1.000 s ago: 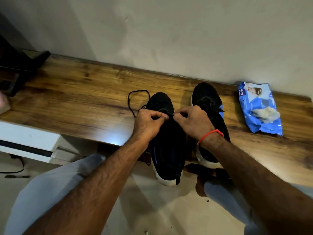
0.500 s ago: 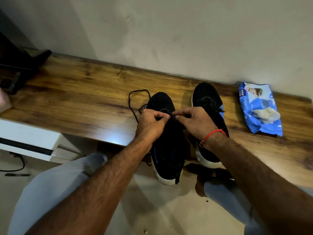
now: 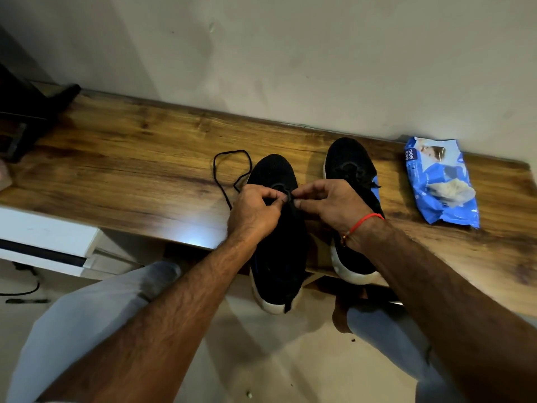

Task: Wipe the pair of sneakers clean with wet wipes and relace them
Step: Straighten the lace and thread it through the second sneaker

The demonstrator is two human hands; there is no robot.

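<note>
Nearest to you, at 6 o'clock, are your two knees in light grey trousers (image 3: 96, 315), and both bare forearms go forward from them toward the wooden bench (image 3: 139, 158).

Your left hand (image 3: 255, 210) is over the middle of the left sneaker (image 3: 276, 257). Its fingers are curled and they pinch the black lace (image 3: 229, 167) at the eyelets. Your right hand (image 3: 328, 205) comes from 3 o'clock to the same place; the thumb and first finger pinch the lace just beside the left fingertips, so the two hands almost touch. On the right wrist you wear a red thread (image 3: 363, 222).

The left sneaker is black with a white sole. Its heel hangs over the near edge of the bench and its toe points to 12 o'clock. The free part of the lace makes a loop on the wood at 10 o'clock from the toe.

The right sneaker (image 3: 351, 167) stands just beside it at 2 o'clock from your hands, also with the toe to 12 o'clock, and its laces look already in place.

Farther at 2 o'clock, well apart from the shoes, a blue wipes packet (image 3: 436, 181) lies flat near the wall (image 3: 290, 53).

At far 10 o'clock, dark objects (image 3: 32, 112) stand on the bench end; what they are, you cannot tell.
</note>
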